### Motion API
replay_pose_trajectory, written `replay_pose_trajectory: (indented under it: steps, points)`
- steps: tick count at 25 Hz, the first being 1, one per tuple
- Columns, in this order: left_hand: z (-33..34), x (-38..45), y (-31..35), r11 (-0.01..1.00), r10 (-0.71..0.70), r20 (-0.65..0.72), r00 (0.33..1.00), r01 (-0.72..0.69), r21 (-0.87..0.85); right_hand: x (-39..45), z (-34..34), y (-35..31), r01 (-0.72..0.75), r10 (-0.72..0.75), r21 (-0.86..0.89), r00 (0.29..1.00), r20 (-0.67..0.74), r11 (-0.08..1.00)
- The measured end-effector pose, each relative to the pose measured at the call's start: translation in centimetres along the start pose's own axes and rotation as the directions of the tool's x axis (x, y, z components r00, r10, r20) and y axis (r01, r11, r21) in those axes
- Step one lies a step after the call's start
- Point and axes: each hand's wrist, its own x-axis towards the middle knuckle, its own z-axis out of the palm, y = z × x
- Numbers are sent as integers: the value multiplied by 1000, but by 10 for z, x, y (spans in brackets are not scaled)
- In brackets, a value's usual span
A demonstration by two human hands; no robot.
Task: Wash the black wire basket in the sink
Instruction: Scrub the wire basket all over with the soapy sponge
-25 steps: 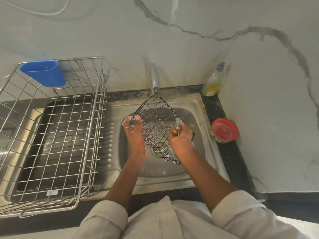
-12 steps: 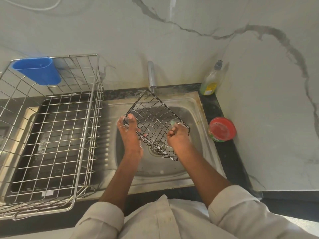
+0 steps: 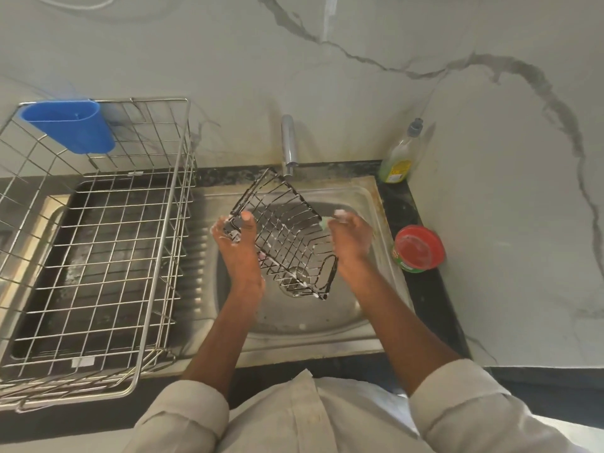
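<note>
The black wire basket (image 3: 287, 237) is held tilted over the steel sink (image 3: 310, 318), with white foam on its wires. My left hand (image 3: 238, 253) grips its upper left corner, thumb over the rim, with suds on the fingers. At the basket's right side, my right hand (image 3: 351, 240) is closed on a small green scrubber (image 3: 323, 223) that presses against the wires. The basket's lower corner hangs above the drain. The tap (image 3: 288, 145) stands just behind the basket; no water is seen running.
A large steel wire rack (image 3: 163, 256) sits on the drainboard at left, with a blue plastic holder (image 3: 72, 125) hooked on its back rim. A dish soap bottle (image 3: 402, 155) and a red-lidded tub (image 3: 418, 248) stand on the dark counter right of the sink.
The basket has turned, so its looped end now points down toward the drain. My right hand moved from the basket's near edge to its right side. My left hand kept its grip.
</note>
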Motion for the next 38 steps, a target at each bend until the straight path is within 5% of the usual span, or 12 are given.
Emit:
replay_pose_trajectory:
  steps: [2,5,8,10,13,17,23,29,31,34,36,38]
  points:
    - [-2,2,6,1000,-2,22,1000,2,-2,3,-15,9,511,-428,-494,859,280,703]
    - [4,-1,10,1000,-14,74,997,14,-6,8,-17,23,721,-321,-693,658,681,6]
    - [9,-9,13,1000,15,85,996,-16,18,-4,-13,18,733,-215,-617,579,787,-284]
    - [6,-6,14,999,30,76,997,-31,16,-6,-26,17,680,-197,-656,630,752,-328]
    - [-1,2,15,999,35,35,999,-36,20,1,-44,15,607,-253,-755,712,655,-249]
    - [-2,-7,13,1000,10,85,996,-11,22,-3,-21,27,737,-137,-648,633,762,-192]
    - [0,-11,10,997,46,146,988,-56,62,-9,-35,15,655,-150,-708,697,701,-266]
    - [-7,-7,-1,999,23,96,995,-26,31,-6,-42,17,621,-157,-774,758,634,-125]
    - [-8,-13,-8,999,-33,79,996,31,22,-11,-38,21,582,-137,-812,808,574,33]
    - [-6,-18,-16,991,-125,59,990,127,-38,-21,-35,30,464,-26,-777,865,502,425]
    - [-5,-20,-21,992,-117,59,991,119,-37,-27,-32,30,396,15,-582,818,575,710]
    - [-1,-29,-25,994,-103,54,993,105,-32,-29,-27,23,358,-99,-402,837,539,843]
